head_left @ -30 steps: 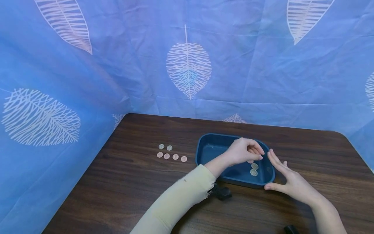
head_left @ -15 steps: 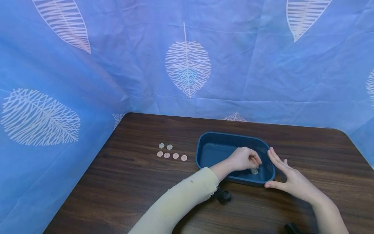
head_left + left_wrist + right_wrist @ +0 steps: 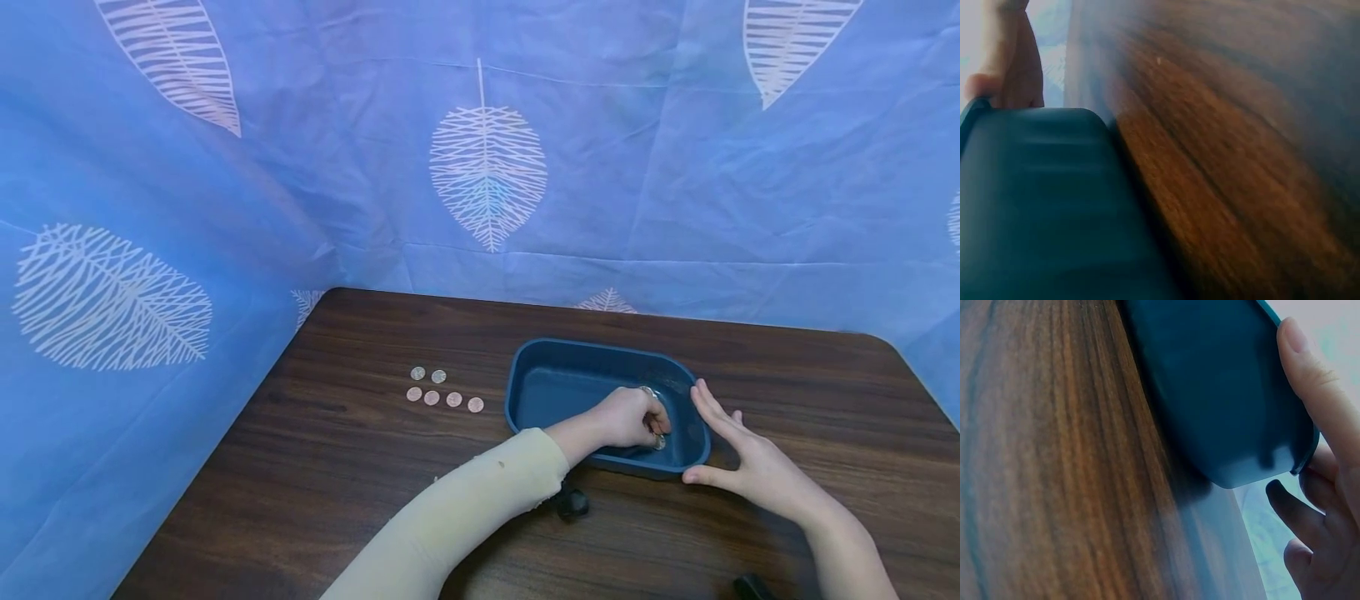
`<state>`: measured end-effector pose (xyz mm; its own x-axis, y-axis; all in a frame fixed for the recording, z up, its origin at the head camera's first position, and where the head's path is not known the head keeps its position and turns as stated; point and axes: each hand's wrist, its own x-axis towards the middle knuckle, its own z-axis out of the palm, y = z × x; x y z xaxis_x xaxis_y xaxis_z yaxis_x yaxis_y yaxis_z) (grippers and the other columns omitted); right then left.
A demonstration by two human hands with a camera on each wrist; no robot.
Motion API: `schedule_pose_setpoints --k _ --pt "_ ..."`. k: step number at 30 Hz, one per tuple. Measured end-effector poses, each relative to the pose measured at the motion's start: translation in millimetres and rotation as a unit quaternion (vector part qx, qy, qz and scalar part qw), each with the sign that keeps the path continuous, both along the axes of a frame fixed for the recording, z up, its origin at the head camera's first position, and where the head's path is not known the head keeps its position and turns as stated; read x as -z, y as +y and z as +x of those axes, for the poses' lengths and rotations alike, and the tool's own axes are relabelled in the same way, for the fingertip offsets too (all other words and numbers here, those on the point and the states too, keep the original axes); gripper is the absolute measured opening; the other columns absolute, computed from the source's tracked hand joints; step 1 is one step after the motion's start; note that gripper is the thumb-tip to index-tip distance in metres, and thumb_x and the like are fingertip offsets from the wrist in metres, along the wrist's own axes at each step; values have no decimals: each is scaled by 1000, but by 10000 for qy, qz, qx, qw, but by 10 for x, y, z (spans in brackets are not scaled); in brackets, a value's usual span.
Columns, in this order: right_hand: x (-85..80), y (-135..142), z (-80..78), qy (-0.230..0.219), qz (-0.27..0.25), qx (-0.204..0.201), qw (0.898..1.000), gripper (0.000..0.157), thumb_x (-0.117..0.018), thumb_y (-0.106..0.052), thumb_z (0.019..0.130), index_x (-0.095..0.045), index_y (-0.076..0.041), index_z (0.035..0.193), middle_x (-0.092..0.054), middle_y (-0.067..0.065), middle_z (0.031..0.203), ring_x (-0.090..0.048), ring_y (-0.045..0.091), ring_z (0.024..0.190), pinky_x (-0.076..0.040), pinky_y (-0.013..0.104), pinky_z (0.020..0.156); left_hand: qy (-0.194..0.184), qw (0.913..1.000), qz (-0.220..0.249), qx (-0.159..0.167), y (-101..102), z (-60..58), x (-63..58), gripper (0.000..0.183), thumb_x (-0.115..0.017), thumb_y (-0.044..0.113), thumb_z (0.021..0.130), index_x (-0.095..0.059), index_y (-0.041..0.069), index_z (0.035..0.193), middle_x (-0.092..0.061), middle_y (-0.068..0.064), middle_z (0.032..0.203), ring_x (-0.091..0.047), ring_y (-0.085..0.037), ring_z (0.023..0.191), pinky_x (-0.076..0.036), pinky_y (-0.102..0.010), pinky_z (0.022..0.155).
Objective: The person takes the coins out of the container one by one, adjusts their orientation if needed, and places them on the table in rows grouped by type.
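Note:
My left hand (image 3: 633,417) reaches over the front rim into the blue tray (image 3: 555,348), fingers curled down at its right end. The fingertips are at a silver coin (image 3: 660,442), partly hidden under them. Another coin (image 3: 649,391) peeks out behind the knuckles; any others there are covered by the hand. At the tray's right end my right hand (image 3: 750,458) spreads thumb and fingers around the corner, touching the outside. In the right wrist view the thumb (image 3: 1300,347) lies along the rim. The left wrist view shows part of a hand (image 3: 1013,69) beyond the tray's side.
Left of the tray on the dark wooden table (image 3: 315,467) lie two silver coins (image 3: 417,373) and a row of several copper coins (image 3: 453,400). A black wrist device (image 3: 573,505) sits under the left sleeve. Blue leaf-patterned cloth (image 3: 360,167) hangs behind the table.
My left hand has lowered from above the tray's right end and moved slightly toward the near side, its fingertips now among the coins. The right hand keeps its place at the corner.

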<state>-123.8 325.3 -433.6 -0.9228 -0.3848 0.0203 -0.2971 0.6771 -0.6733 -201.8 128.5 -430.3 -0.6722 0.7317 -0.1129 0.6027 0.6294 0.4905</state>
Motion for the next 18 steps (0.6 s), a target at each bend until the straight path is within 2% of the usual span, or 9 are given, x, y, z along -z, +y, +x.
schedule_pose_setpoints --k 5,10,15,18 --pt "-5 5 -4 -10 -60 -23 10000 103 -76 -27 81 -4 -26 154 9 -2 158 -6 66 127 -19 79 84 70 9997 -194 94 24 -6 20 15 -72 19 87 -73 19 102 -65 15 89 -54 8 78 -38 -5 67" --pt "5 9 -6 48 -127 -67 9999 103 -77 -25 81 -5 -25 155 8 -2 158 -5 65 127 -17 79 87 148 9991 -403 16 40 -12 41 12 -73 17 87 -74 20 98 -62 16 81 -51 6 72 -38 -7 64" --pt "7 18 -14 70 -188 -117 9997 103 -77 -24 81 -6 -23 155 8 1 159 -5 65 128 -14 78 90 321 9982 -514 -22 47 -13 47 12 -75 18 85 -75 21 96 -64 17 83 -51 7 72 -38 -7 65" --pt "15 19 -20 80 -152 -139 9998 103 -77 -23 81 -5 -23 155 9 0 158 -5 65 128 -13 78 90 265 9981 -549 -101 47 -11 44 12 -75 19 85 -75 22 96 -65 17 84 -51 8 73 -38 -6 65"
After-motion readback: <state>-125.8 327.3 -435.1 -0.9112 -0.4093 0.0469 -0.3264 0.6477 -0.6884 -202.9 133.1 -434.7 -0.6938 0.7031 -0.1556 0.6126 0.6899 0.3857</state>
